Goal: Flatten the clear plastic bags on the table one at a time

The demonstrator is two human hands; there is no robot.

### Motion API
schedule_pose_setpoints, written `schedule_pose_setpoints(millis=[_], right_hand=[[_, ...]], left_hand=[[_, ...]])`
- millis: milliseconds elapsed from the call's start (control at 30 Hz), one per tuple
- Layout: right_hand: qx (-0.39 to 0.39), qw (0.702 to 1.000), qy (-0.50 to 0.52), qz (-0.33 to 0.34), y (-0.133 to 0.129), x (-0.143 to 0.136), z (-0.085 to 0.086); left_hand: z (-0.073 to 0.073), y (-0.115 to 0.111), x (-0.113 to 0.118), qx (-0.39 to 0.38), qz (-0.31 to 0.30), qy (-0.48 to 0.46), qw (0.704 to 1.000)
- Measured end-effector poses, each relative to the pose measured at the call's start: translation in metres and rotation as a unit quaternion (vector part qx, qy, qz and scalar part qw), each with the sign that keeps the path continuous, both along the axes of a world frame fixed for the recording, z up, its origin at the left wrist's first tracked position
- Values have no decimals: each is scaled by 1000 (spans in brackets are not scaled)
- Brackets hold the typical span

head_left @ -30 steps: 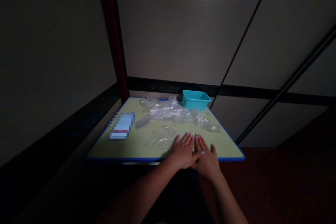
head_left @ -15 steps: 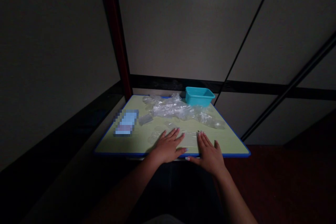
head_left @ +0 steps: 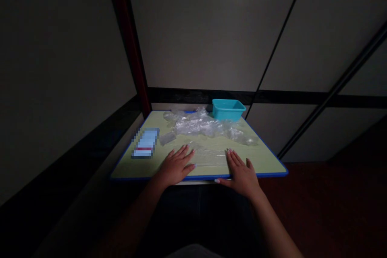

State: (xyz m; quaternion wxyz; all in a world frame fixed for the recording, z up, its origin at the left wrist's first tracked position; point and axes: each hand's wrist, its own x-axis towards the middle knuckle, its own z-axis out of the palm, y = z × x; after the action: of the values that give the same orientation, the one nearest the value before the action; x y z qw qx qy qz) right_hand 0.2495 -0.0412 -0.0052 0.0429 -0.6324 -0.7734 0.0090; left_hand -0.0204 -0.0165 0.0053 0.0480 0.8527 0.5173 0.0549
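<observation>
A thin, clear plastic bag (head_left: 210, 158) lies flat near the front edge of the small table, between my two hands. My left hand (head_left: 177, 165) rests palm down at its left end with the fingers spread. At the right end lies my right hand (head_left: 242, 172), fingers stretched forward and the thumb out over the table's front edge. Neither hand grips anything. Beyond them, crumpled clear plastic bags (head_left: 201, 125) spread across the back half of the table. A small folded piece of clear plastic (head_left: 167, 138) sits to their left.
The yellow-green table (head_left: 263, 163) has a blue rim and stands against a wall. A turquoise plastic basket (head_left: 228, 111) is at its back right corner. A phone-like, pixelated object (head_left: 146, 143) lies on the left side.
My left hand has slid left across the plastic bag, uncovering more of it. My right hand stays nearly in place. The view has shifted slightly.
</observation>
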Motion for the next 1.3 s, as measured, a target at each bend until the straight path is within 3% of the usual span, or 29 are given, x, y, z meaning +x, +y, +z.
schedule_pose_setpoints(millis=[200,467,600,800,900,1067,1300], right_hand=[[-14,1000,1,-6,-2,-2,4],[-12,1000,4,-9,0,-1,1],[-14,1000,3,-7,1,-1,0],[-11,1000,-1,-4,2,0,-1],[-12,1000,-6,-1,3,1,-3],[-12,1000,-11,1,4,2,-5],[-7,1000,-8,6,4,3,-8]], left_hand=[[-1,-11,-13,34,74,13,997],[2,-20,-17,11,95,52,994],[7,-18,-2,30,93,29,995],[12,-1,43,6,-44,-16,999],[12,14,65,-8,-81,-20,996],[10,29,85,-8,-60,-21,998],[-1,32,87,-34,-38,-10,999]])
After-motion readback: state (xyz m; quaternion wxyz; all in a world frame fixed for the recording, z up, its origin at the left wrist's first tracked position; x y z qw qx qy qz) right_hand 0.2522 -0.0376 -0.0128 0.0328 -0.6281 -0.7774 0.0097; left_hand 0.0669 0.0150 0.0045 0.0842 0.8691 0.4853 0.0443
